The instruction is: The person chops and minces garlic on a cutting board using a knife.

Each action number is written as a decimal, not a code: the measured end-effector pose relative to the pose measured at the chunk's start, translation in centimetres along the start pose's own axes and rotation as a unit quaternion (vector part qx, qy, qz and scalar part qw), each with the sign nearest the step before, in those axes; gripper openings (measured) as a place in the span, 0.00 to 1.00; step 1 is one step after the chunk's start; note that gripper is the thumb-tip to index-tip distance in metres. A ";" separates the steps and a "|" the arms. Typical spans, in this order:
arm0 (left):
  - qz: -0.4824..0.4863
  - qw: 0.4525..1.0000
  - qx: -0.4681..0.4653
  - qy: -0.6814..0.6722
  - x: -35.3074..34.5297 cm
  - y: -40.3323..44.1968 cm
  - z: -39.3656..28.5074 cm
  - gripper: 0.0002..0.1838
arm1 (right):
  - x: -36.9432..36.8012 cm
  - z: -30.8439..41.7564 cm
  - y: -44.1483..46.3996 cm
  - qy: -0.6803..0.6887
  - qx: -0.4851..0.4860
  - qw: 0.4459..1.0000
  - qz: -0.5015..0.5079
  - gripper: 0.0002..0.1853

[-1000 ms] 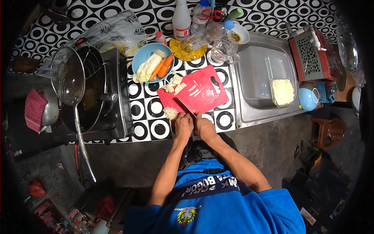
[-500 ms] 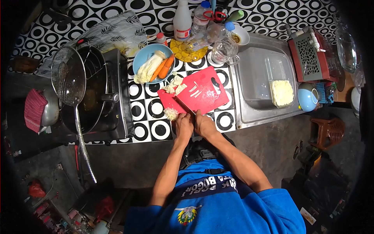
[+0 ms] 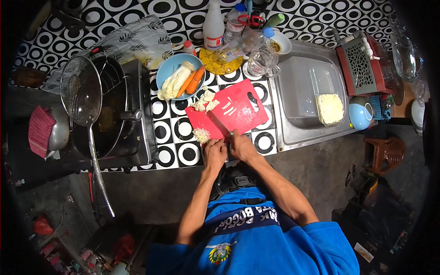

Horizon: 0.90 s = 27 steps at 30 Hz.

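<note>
My right hand (image 3: 242, 147) is wrapped round the handle of a knife (image 3: 220, 123), whose blade points up and left over the red cutting board (image 3: 250, 112). Close beside it, at the board's near edge, my left hand (image 3: 215, 153) has its fingers bent together; what they hold, if anything, is hidden. Finely chopped pale bits (image 3: 201, 135) lie just above the left fingers. Larger white pieces (image 3: 205, 101) sit at the board's far left corner, and a few thin pale strips (image 3: 228, 107) lie in its middle.
Behind the board stands a blue bowl (image 3: 166, 69) with carrots (image 3: 195, 80) and napa cabbage (image 3: 176, 82). On the left are a wok (image 3: 110, 137) and a long-handled strainer (image 3: 80, 94). A sink (image 3: 293, 133) on the right bears a container of white shreds (image 3: 330, 110). Bottles and a glass mug (image 3: 262, 62) stand behind.
The knife has shifted slightly to the right, and its blade has turned a little. My left fingers have moved slightly left and down, a small gap from the right hand.
</note>
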State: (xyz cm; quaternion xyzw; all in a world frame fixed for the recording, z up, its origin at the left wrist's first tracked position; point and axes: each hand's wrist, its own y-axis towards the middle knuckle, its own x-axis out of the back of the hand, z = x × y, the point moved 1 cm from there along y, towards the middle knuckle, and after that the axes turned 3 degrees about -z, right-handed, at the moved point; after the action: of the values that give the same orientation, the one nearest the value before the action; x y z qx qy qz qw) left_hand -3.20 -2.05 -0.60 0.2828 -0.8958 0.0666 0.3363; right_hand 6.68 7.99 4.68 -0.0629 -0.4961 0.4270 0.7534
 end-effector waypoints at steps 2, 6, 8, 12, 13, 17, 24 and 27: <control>-0.020 1.000 -0.003 -0.014 1.9 -0.6 -0.6 0.11 | 0.9 -1.6 -1.1 0.003 0.000 1.000 -0.020 0.28; -0.037 0.996 0.054 -0.054 4.9 -2.4 0.3 0.11 | -0.1 -4.7 -1.7 0.031 -0.062 0.998 -0.011 0.28; -0.059 0.997 0.024 -0.053 5.7 -3.2 1.0 0.12 | -1.4 -4.0 -1.5 0.019 0.004 0.998 -0.065 0.25; -0.056 0.998 -0.032 -0.003 7.3 -3.5 1.0 0.14 | -2.9 0.3 -0.3 0.014 -0.017 0.999 -0.024 0.27; -0.055 0.997 -0.046 0.010 7.4 -3.5 0.9 0.14 | -3.1 1.0 0.0 0.021 -0.029 0.999 -0.016 0.29; -0.007 0.994 -0.090 0.064 6.9 -3.1 0.8 0.23 | -3.0 1.9 0.4 0.049 -0.014 0.999 -0.004 0.26; 0.164 0.961 -0.126 0.184 5.1 -1.7 0.0 0.43 | -2.7 1.9 1.0 0.141 0.028 0.990 -0.001 0.18; 0.170 0.960 -0.109 0.193 4.9 -1.0 0.0 0.48 | -1.7 1.5 0.7 0.216 0.011 0.976 0.037 0.17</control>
State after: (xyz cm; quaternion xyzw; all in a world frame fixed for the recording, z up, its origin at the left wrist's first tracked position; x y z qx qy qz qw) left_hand -5.65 -5.15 2.42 0.0697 -0.8504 0.0778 0.5157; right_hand 4.85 6.75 3.87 -0.1638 -0.3140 0.4365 0.8270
